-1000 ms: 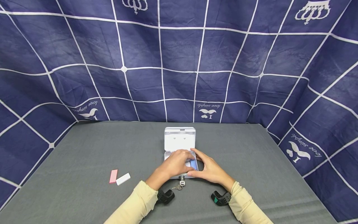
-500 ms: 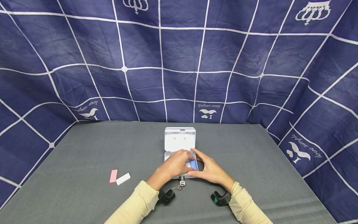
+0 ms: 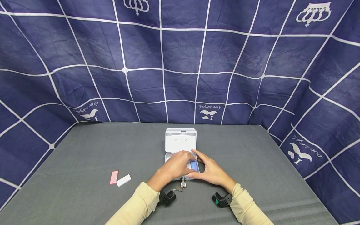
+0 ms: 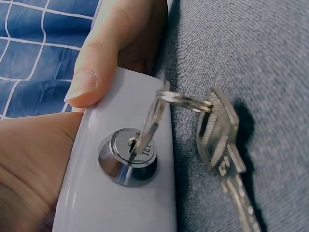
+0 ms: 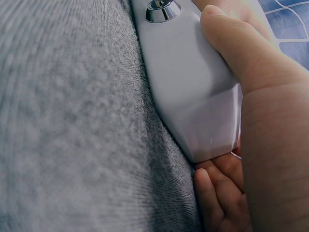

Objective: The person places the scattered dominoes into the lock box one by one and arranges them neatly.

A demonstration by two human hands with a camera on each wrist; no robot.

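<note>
A small white cash box (image 3: 181, 144) stands with its lid raised at the back. My left hand (image 3: 175, 164) reaches inside, its thumb and a curled finger at opposite ends of a blue block (image 3: 194, 166); the remaining fingertips are hidden. Around the box's right end curves my right hand (image 3: 211, 171). Its thumb presses the top of the front wall (image 5: 193, 87), and its other fingers lie along the side near the cloth. A round chrome lock (image 4: 130, 154) holds one key, while a second key (image 4: 219, 140) hangs from the ring.
A pink block (image 3: 113, 177) and a white block (image 3: 123, 180) lie close together on the grey cloth (image 3: 84, 150), left of the hands. Black wrist mounts (image 3: 167, 197) show below both wrists. A navy curtain (image 3: 180, 84) with white lines rises behind and at both sides.
</note>
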